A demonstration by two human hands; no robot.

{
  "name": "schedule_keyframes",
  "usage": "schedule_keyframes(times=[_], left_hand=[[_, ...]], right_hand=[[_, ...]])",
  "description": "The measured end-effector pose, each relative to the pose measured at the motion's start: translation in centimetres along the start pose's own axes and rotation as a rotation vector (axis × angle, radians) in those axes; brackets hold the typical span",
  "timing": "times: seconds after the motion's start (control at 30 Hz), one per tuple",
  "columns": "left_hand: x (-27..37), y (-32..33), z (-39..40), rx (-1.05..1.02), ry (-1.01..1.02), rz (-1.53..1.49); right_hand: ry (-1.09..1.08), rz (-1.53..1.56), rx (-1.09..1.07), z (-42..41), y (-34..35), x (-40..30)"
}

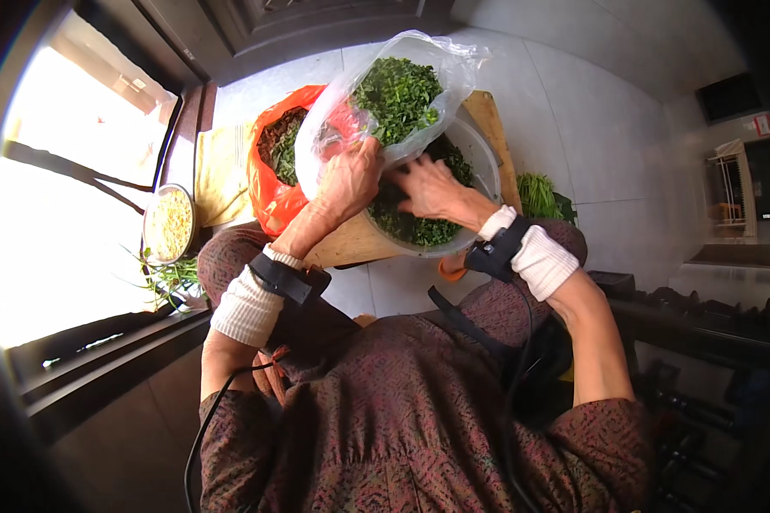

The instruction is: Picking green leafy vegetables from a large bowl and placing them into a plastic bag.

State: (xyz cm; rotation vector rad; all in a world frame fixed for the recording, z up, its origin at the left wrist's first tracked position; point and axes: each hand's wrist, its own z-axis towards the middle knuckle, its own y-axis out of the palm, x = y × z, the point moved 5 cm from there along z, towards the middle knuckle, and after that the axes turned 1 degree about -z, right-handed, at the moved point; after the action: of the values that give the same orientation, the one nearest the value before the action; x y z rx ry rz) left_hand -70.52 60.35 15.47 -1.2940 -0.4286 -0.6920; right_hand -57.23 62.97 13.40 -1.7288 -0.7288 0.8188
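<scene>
My left hand (353, 173) grips the near rim of a clear plastic bag (452, 74), which stands open with chopped green leaves (398, 96) inside. Just right of it, my right hand (433, 186) is over a round translucent plastic tub (487, 160), its fingers apart and some of the tips down near the greens. More chopped leaves (423, 231) fill the tub; whether a few are under my fingers I cannot tell. Left of the clear bag sits an orange plastic bag (266, 186) holding chopped greens and something brownish.
A wooden board (340, 247) lies beneath the tub, with a yellowish cloth (221, 173) at its left. By the bright doorway stands a bowl of pale yellow pieces (169, 224), above long green stalks (173, 276). A bunch of greens (538, 195) lies on the tiled floor (609, 160) at right.
</scene>
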Motion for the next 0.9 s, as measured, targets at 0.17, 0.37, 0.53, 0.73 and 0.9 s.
schedule_keyframes(times=[0.17, 0.37, 0.53, 0.73, 0.9], left_hand=[[-0.3, 0.5, -0.7, -0.013, -0.028, -0.003], [0.0, 0.1, -0.3, -0.05, 0.007, 0.063], [-0.3, 0.0, -0.3, -0.026, 0.027, 0.081], [0.0, 0.2, -0.3, -0.002, 0.115, 0.119], [0.2, 0.2, -0.3, -0.033, 0.143, 0.172]], right_hand=[[-0.097, 0.023, -0.111, -1.2, 2.5, -0.8], [0.057, 0.086, -0.133, -2.3, -0.6, 4.0], [0.124, 0.078, -0.197, -1.8, 1.2, 2.0], [0.065, 0.27, -0.11, -2.0, 1.9, 0.0], [0.009, 0.412, -0.076, -2.4, -2.2, 1.9]])
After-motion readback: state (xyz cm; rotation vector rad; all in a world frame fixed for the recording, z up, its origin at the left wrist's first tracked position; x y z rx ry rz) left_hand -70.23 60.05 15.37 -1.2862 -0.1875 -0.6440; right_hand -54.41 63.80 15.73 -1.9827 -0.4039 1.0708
